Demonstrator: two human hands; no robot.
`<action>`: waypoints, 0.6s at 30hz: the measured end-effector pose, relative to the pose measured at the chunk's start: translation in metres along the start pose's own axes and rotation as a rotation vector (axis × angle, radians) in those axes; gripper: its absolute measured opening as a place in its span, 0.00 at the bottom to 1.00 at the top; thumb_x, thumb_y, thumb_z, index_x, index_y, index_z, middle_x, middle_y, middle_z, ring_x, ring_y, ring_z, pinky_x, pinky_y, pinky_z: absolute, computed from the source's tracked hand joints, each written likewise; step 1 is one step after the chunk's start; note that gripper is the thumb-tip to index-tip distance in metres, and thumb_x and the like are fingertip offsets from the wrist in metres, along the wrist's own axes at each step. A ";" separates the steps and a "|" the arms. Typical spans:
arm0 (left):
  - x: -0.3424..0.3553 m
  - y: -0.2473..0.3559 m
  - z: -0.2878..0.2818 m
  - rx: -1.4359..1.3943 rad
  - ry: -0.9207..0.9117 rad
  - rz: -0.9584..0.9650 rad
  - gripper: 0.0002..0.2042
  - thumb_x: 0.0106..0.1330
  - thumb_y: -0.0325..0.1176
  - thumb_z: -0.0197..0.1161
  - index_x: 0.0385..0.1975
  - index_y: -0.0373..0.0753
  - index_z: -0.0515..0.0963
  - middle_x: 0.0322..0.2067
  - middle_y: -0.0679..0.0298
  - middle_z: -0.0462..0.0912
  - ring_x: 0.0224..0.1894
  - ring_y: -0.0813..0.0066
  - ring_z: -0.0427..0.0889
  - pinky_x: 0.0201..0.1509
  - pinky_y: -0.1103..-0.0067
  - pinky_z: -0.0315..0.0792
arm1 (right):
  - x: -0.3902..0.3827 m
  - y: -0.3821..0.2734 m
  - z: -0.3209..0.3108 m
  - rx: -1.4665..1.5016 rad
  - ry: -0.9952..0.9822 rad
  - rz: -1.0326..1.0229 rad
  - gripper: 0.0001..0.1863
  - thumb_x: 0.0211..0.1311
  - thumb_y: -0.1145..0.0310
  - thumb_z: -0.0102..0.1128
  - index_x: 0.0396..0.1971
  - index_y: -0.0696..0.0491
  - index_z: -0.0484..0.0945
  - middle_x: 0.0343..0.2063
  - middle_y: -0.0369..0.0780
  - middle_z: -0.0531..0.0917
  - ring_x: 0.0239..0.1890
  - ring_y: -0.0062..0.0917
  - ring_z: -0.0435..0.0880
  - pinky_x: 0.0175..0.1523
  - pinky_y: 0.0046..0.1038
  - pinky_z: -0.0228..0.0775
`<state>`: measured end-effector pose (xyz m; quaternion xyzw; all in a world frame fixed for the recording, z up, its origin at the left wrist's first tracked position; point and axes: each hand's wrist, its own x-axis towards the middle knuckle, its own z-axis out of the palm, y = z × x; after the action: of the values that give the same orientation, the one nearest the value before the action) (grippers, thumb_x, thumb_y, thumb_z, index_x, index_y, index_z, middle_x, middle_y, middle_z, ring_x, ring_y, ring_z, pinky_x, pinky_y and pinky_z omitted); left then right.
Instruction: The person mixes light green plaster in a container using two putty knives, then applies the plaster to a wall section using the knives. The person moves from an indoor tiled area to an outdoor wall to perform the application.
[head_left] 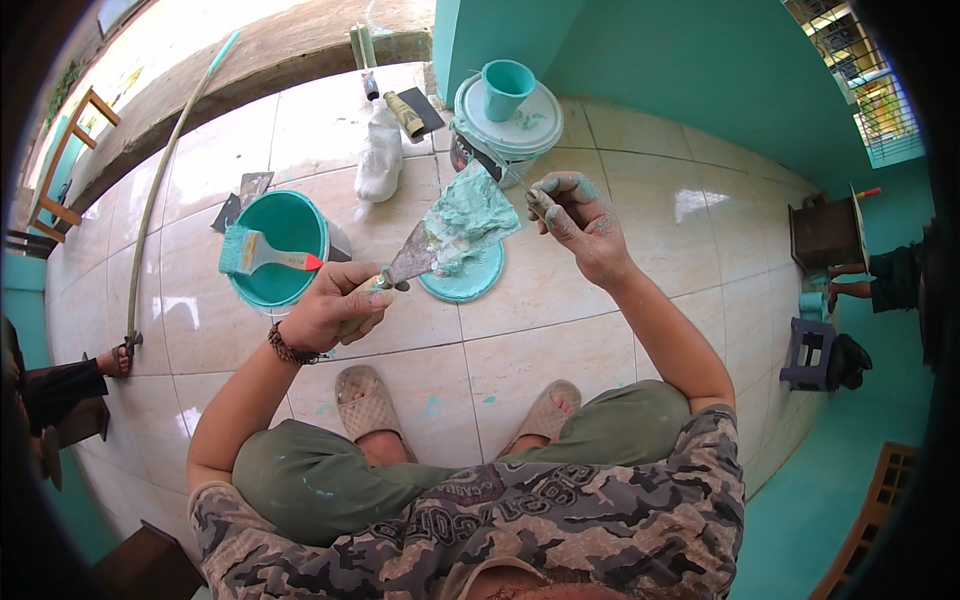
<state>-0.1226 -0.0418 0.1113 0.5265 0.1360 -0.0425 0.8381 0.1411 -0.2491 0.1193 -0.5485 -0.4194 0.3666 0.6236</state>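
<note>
My left hand (338,305) is closed around the handle of a putty knife (412,256), its metal blade pointing up and to the right. A thick heap of pale teal putty (472,215) lies at the blade's end, hiding its tip. Under the heap, a round teal lid (462,284) shows on the floor. My right hand (588,228), smeared with putty, pinches a thin tool (538,204) seen nearly edge-on beside the heap; its exact kind is unclear. Left of the putty knife stands a teal-coated bucket (310,225) with a wide paintbrush (262,254) across its rim.
A lidded pail (545,125) carrying a teal cup (508,88) stands ahead by the teal wall. A white plastic bundle (380,160) and scrapers (408,115) lie on the tiles. A long pole (150,215) runs along the left, near another person's foot (113,361). At right are a stool (808,355) and another person's legs.
</note>
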 end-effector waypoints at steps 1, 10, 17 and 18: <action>0.000 -0.001 -0.001 -0.011 -0.007 -0.001 0.14 0.61 0.35 0.61 0.39 0.30 0.75 0.11 0.69 0.68 0.08 0.85 0.61 0.12 0.86 0.56 | 0.001 0.001 0.003 0.005 -0.004 -0.019 0.13 0.66 0.70 0.56 0.49 0.53 0.69 0.43 0.33 0.75 0.46 0.15 0.73 0.51 0.20 0.66; -0.001 -0.009 -0.002 -0.111 -0.059 0.036 0.15 0.63 0.35 0.61 0.42 0.29 0.75 0.12 0.68 0.68 0.10 0.85 0.61 0.12 0.86 0.55 | 0.000 0.002 0.007 0.011 -0.021 -0.013 0.14 0.64 0.73 0.57 0.49 0.53 0.69 0.42 0.32 0.74 0.47 0.14 0.72 0.54 0.20 0.64; -0.004 -0.003 -0.008 -0.065 -0.041 0.034 0.16 0.60 0.37 0.61 0.40 0.29 0.75 0.13 0.65 0.71 0.10 0.83 0.64 0.13 0.85 0.56 | -0.011 0.001 -0.011 -0.102 0.029 0.063 0.13 0.63 0.73 0.59 0.46 0.53 0.71 0.39 0.31 0.74 0.42 0.13 0.72 0.48 0.18 0.66; -0.004 -0.002 -0.008 -0.039 -0.038 0.025 0.16 0.60 0.37 0.61 0.40 0.29 0.75 0.13 0.65 0.71 0.10 0.83 0.64 0.12 0.85 0.56 | -0.012 0.001 -0.013 -0.141 0.030 0.055 0.12 0.62 0.73 0.59 0.45 0.53 0.71 0.39 0.31 0.74 0.42 0.13 0.72 0.47 0.18 0.66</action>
<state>-0.1288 -0.0356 0.1074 0.5107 0.1143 -0.0390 0.8512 0.1487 -0.2646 0.1167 -0.6079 -0.4195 0.3450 0.5791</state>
